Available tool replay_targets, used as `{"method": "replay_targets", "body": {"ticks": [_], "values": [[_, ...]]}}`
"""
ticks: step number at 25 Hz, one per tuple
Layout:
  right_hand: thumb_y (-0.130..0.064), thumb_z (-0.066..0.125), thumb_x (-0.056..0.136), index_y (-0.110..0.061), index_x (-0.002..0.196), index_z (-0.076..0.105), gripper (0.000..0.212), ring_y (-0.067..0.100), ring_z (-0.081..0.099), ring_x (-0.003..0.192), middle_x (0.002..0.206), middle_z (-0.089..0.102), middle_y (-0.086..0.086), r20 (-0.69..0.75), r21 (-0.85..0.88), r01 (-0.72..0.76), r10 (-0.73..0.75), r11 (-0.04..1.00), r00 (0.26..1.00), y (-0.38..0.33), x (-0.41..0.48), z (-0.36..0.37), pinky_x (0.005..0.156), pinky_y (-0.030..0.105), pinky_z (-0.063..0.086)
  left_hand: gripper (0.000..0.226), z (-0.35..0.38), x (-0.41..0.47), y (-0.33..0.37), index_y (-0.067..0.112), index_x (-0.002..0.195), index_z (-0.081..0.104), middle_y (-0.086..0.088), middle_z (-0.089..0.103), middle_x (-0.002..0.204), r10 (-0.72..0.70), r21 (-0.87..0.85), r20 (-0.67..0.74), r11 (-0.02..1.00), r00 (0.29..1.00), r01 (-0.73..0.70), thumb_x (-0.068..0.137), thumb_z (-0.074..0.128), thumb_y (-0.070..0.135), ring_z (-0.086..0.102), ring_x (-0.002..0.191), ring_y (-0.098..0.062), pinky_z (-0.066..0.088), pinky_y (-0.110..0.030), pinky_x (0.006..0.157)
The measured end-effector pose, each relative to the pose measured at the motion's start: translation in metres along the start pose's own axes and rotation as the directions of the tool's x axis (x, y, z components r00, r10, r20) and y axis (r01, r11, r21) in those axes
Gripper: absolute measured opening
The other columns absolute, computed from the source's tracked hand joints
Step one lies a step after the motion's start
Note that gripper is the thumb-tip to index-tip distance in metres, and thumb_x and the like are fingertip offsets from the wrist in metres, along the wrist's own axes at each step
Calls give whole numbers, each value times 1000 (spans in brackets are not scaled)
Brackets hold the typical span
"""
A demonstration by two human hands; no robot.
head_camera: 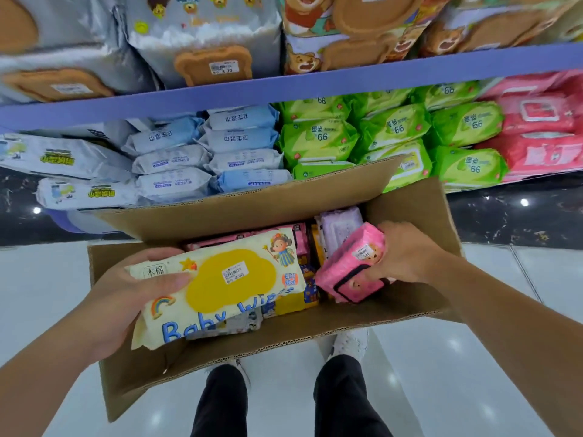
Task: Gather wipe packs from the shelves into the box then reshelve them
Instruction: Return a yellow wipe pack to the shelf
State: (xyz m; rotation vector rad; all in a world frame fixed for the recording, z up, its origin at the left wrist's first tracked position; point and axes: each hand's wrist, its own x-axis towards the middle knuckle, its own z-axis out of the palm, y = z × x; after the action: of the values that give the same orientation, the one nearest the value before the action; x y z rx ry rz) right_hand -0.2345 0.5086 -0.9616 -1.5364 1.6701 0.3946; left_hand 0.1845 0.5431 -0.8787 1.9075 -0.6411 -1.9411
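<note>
An open cardboard box (239,212) stands on the floor in front of the shelves, holding several wipe packs. My left hand (126,298) grips a cream pack with a yellow cloud and "Baby Wipes" lettering (220,285) by its left end, above the box's left half. My right hand (407,257) holds a small pink pack with a price sticker (353,266), tilted over the box's right side. A lilac pack (342,225) and more pink and yellow packs lie below in the box.
The lower shelf behind the box holds blue-white packs (208,159), green packs (391,130) and pink packs (542,134). A purple shelf edge (315,86) runs above them, with bear-print packs (214,64) on top. My two feet (347,342) stand on white glossy floor.
</note>
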Motion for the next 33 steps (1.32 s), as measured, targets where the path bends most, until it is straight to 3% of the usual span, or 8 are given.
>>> {"method": "replay_targets", "body": {"ticks": [6, 9, 12, 16, 19, 24, 28, 33], "values": [[-19, 90, 66, -24, 101, 73, 39, 9, 64, 60, 75, 75, -7, -145, 787, 84, 51, 611, 988, -31, -126, -84, 50, 25, 49, 112, -8, -76, 88, 27, 114, 71, -17, 78, 105, 92, 89, -15, 992, 996, -91, 8, 102, 46, 77, 86, -39, 63, -53, 72], [-26, 84, 60, -19, 89, 72, 32, 7, 62, 55, 71, 74, -5, -206, 893, 148, 94, 425, 974, -57, -193, -131, 52, 21, 45, 100, -20, -136, 143, 31, 106, 74, -13, 78, 106, 188, 75, -15, 980, 982, -187, 11, 102, 43, 77, 82, -35, 64, -51, 68], [-47, 97, 43, -14, 100, 74, 70, 30, 74, 86, 98, 77, 12, -284, 927, 250, 90, 281, 954, -87, -251, -175, 81, 42, 59, 89, -30, -203, 199, 28, 109, 73, -17, 76, 112, 307, 50, 6, 950, 952, -307, 24, 100, 36, 77, 81, -34, 63, -55, 69], [-51, 99, 25, -13, 92, 77, 80, 21, 76, 80, 93, 78, 10, -492, 869, 485, 59, 98, 869, -148, -328, -252, 67, 27, 60, 97, -38, -290, 272, 25, 110, 71, -12, 79, 97, 514, 21, 12, 857, 858, -514, 19, 103, 37, 77, 70, -29, 63, -42, 54], [-53, 98, 31, -17, 88, 81, 70, 23, 76, 83, 95, 78, 10, -626, 775, 624, -13, 103, 779, -197, -379, -316, 74, 35, 62, 75, -53, -348, 331, 18, 117, 66, -21, 73, 105, 646, -34, -11, 763, 763, -646, 46, 92, 11, 74, 67, -25, 62, -39, 57], [-60, 95, 33, -10, 99, 75, 86, 34, 73, 96, 102, 77, 15, -782, 601, 771, -45, 211, 622, -269, -445, -423, 97, 52, 53, 77, -84, -441, 430, 6, 131, 59, -25, 68, 107, 821, -80, -34, 566, 569, -821, 59, 83, 9, 74, 68, -27, 63, -40, 59], [-54, 94, 43, -16, 88, 79, 61, 37, 72, 99, 102, 77, 15, -813, 541, 811, -111, 221, 572, -296, -464, -482, 99, 55, 51, 74, -86, -497, 484, 13, 124, 66, -27, 70, 114, 885, -77, -79, 453, 458, -888, 55, 92, 22, 74, 75, -32, 64, -44, 63], [-38, 86, 60, -11, 91, 64, 46, 28, 72, 84, 83, 78, 4, -791, 495, 801, -205, 337, 576, -310, -428, -542, 72, 38, 53, 78, -90, -547, 506, 17, 122, 65, -24, 74, 104, 894, 89, -257, 400, 367, -912, 49, 94, 18, 74, 64, -29, 62, -42, 54]]}}
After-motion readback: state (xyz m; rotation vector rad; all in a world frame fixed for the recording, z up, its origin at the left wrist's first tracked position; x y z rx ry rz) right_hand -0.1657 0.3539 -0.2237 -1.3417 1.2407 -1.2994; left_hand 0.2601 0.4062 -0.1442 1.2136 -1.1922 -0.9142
